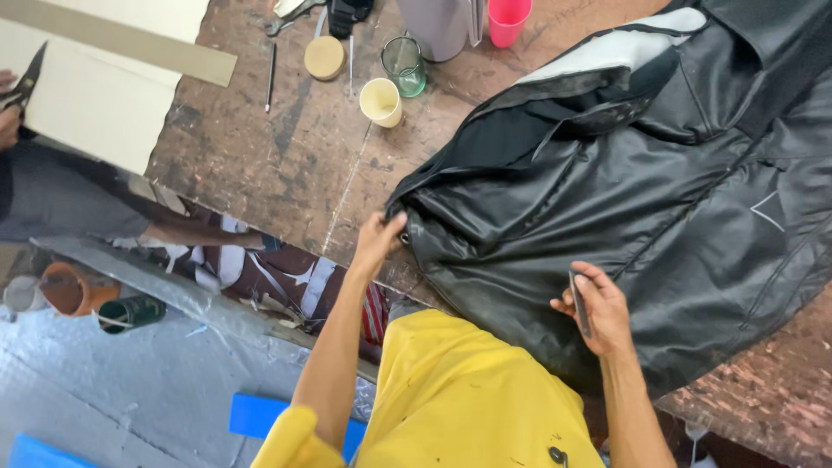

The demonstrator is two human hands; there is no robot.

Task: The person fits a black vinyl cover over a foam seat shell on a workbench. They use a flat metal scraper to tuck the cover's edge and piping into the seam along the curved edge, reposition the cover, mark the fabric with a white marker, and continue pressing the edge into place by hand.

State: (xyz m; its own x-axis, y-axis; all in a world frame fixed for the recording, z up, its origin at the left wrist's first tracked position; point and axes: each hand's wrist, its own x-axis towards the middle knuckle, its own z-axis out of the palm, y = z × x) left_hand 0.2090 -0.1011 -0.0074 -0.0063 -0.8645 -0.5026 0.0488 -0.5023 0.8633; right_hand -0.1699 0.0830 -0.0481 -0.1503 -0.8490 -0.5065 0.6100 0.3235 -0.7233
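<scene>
A worn brown table (286,165) filled the far half of the view, and a black jacket (641,199) lay spread over its right side, one edge hanging off the near rim toward the person in yellow. Laid flat like that, the leather gave both hands a firm surface to work against.

The left hand (379,240) had its fingers closed in a pinch on the jacket's near-left corner, seemingly to keep the material taut and stop it sliding. The right hand (596,308) rested on the jacket's lower edge, fingers curled round a thin dark tool (579,303) (a blade or a file, I could not tell which), held upright against the palm.

Farther off, at the far left, another person's hand gripped scissors (28,78) beside pale card sheets (95,95). Small pots stood along the far edge, out of the way of the jacket: a pink cup (507,19), a green glass (404,65), a cream cup (380,101) and a round wooden lid (325,57).
</scene>
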